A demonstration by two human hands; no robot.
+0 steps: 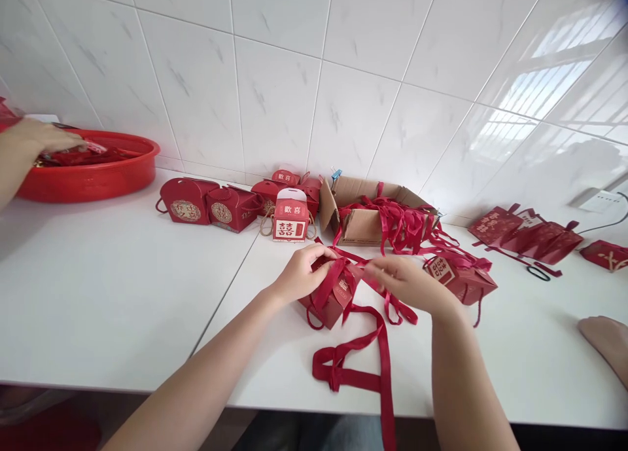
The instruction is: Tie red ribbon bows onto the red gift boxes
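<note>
A small red gift box (pixel 328 309) with a cord handle stands tilted toward me on the white table. Red ribbon (pixel 330 282) is looped over its top. My left hand (pixel 300 271) is closed at the box's upper left, thumb and fingers pinching the ribbon there. On the other side, my right hand (pixel 409 282) has its fingertips together on a ribbon end beside the box top; the exact grip is partly hidden. A long ribbon tail (pixel 385 372) trails from the box across the table and over the front edge.
Behind stands an open cardboard box (pixel 360 227) heaped with red ribbons. A ribboned gift box (pixel 473 286) sits right, more boxes (pixel 191 202) along the wall, flat red packets (pixel 524 235) farther right. At left, another person's hand (pixel 46 137) reaches into a red basin (pixel 98 179); another hand (pixel 606 343) rests at right.
</note>
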